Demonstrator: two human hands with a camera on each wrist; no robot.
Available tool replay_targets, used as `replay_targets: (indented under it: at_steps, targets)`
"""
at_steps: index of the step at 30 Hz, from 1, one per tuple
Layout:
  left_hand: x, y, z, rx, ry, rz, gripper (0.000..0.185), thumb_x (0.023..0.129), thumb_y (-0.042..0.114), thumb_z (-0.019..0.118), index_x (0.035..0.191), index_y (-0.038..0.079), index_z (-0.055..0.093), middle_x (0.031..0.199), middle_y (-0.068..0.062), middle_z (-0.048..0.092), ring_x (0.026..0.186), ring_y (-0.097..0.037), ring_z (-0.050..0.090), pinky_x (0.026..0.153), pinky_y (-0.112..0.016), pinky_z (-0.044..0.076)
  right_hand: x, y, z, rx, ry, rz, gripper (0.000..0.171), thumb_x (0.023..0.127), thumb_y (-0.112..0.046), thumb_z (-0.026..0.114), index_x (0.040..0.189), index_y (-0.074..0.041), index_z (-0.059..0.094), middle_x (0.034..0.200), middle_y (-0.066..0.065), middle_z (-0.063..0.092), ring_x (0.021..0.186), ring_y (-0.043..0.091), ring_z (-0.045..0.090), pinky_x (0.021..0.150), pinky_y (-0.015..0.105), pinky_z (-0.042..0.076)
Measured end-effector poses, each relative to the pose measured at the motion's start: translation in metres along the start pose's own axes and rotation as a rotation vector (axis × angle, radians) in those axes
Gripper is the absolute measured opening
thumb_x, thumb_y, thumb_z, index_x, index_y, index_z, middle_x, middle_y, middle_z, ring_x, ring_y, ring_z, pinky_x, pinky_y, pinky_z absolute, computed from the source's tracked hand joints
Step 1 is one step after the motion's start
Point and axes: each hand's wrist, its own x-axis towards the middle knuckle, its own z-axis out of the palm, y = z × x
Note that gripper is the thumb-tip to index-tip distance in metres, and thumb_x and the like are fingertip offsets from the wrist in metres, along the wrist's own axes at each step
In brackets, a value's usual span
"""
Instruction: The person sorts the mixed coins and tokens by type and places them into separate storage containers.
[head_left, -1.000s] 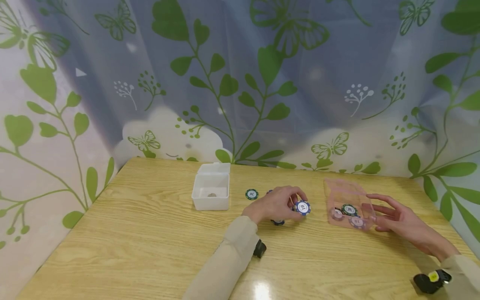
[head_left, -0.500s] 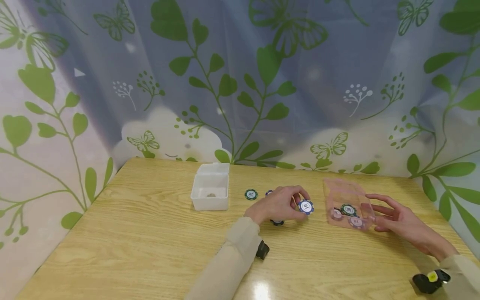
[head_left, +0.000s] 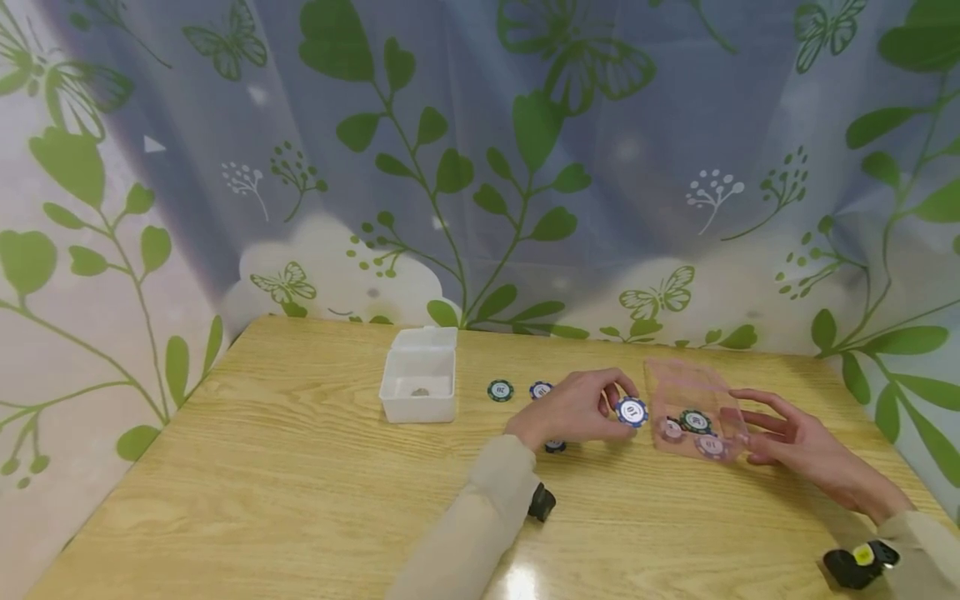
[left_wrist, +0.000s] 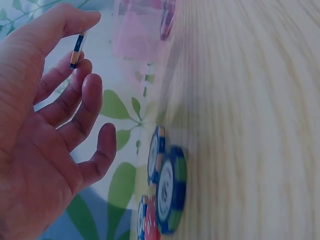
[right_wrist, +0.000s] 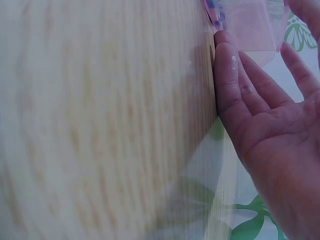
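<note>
My left hand [head_left: 573, 408] pinches a blue-and-white poker chip [head_left: 632, 412] marked 10 between thumb and fingertips, above the table just left of a see-through pink box [head_left: 660, 396]. In the left wrist view the chip [left_wrist: 77, 50] shows edge-on, and the other fingers are loosely bent. The box's lid stands open. Inside it lie a green chip [head_left: 696, 422], a chip marked 10 [head_left: 711, 447] seen through the pink wall, and another chip [head_left: 672, 429]. At the box's right side my right hand [head_left: 810, 450] rests its fingertips, the fingers fairly straight.
Left of the hands stands a white open-lidded box [head_left: 417, 408] with a small roundish mark or thing inside. Between the boxes lie a green chip [head_left: 500, 390], blue chips [head_left: 540, 390] and, in the left wrist view, a red chip [left_wrist: 151, 220]. A patterned curtain [head_left: 480, 208] hangs behind the table.
My left hand has moved right with the blue chip, closer to the pink box. A blue chip behind it now shows more fully. The right hand stays at the box.
</note>
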Motion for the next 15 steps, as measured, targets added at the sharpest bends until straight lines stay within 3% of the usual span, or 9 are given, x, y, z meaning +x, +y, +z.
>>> replay_targets:
  at_steps: [10, 15]
  targets:
    - [0.011, 0.008, 0.009, -0.024, 0.030, 0.007, 0.037, 0.087, 0.033, 0.082, 0.117, 0.028, 0.062, 0.098, 0.006, 0.060, 0.076, -0.004, 0.058, 0.068, -0.018, 0.049, 0.002, -0.001, -0.001, 0.011, -0.021, -0.021, 0.056, 0.108, -0.003, 0.046, 0.159, -0.020, 0.030, 0.138, -0.031, 0.058, 0.114, -0.006, 0.064, 0.081, 0.029, 0.059]
    - [0.017, 0.010, 0.017, -0.007, 0.039, 0.010, 0.037, 0.085, 0.032, 0.083, 0.116, 0.028, 0.062, 0.095, 0.010, 0.058, 0.073, -0.002, 0.058, 0.068, -0.017, 0.048, 0.001, -0.002, 0.000, -0.017, -0.004, 0.013, 0.055, 0.108, -0.006, 0.048, 0.159, -0.021, 0.031, 0.135, -0.035, 0.055, 0.112, -0.008, 0.062, 0.080, 0.030, 0.060]
